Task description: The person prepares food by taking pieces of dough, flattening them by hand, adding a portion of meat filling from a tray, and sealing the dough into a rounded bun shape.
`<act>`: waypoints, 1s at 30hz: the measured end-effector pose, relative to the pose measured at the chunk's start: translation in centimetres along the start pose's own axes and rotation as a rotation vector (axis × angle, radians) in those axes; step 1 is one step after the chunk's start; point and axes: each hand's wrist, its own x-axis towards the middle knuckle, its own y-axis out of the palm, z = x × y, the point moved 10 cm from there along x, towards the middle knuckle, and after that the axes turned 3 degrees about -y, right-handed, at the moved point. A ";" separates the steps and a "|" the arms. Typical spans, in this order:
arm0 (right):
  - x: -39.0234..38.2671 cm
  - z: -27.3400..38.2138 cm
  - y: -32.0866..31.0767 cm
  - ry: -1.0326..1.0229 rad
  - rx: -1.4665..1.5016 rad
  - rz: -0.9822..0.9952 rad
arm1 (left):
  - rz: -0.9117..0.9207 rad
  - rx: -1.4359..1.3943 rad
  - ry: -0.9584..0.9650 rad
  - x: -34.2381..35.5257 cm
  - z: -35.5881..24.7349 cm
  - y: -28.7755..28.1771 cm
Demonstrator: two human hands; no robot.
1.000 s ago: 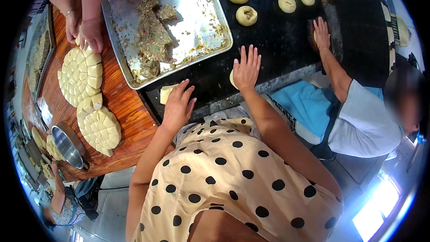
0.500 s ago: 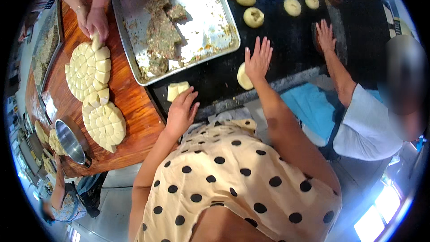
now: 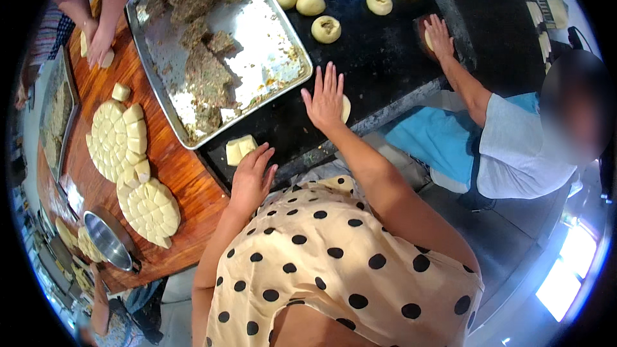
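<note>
My right hand [image 3: 325, 101] lies flat, fingers stretched out, over a pale round of dough [image 3: 346, 109] on the black work surface; only the dough's right edge shows past the hand. Close to the front edge rests my left hand [image 3: 252, 178], its fingers loosely spread and holding nothing. Just beyond its fingertips sits a small block of cut dough pieces [image 3: 240, 150]; whether they touch I cannot tell. Farther off on the black surface are several dough balls [image 3: 310, 3], and one of them, a filled bun [image 3: 326, 29], has a gathered, open-looking top.
A metal tray [image 3: 250, 104] with chunks of ground filling [image 3: 209, 77] stands beyond my hands. On the wooden table [image 3: 186, 173] at left lie scored dough slabs [image 3: 149, 212] and a steel bowl [image 3: 109, 238]. At right, a co-worker's hand [image 3: 439, 38] presses dough; another person's hands [image 3: 99, 42] work at upper left.
The view has shifted. My right hand has slid left across the dough, uncovering its right edge instead of its left. The upper-left person's hands have moved away from the scored slab.
</note>
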 end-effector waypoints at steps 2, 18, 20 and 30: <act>-1.1 2.1 0.3 -0.136 0.091 0.048 | 0.003 0.006 -0.007 0.1 0.3 -0.4; -2.1 -4.7 0.5 -0.050 0.042 0.115 | 0.146 0.033 0.032 1.3 -1.0 1.5; -2.4 -5.9 0.8 0.008 0.139 0.077 | 0.151 0.046 0.035 0.7 -1.1 1.5; -0.7 -8.4 -0.1 0.078 0.109 0.038 | 0.113 0.053 0.043 0.0 -0.7 1.7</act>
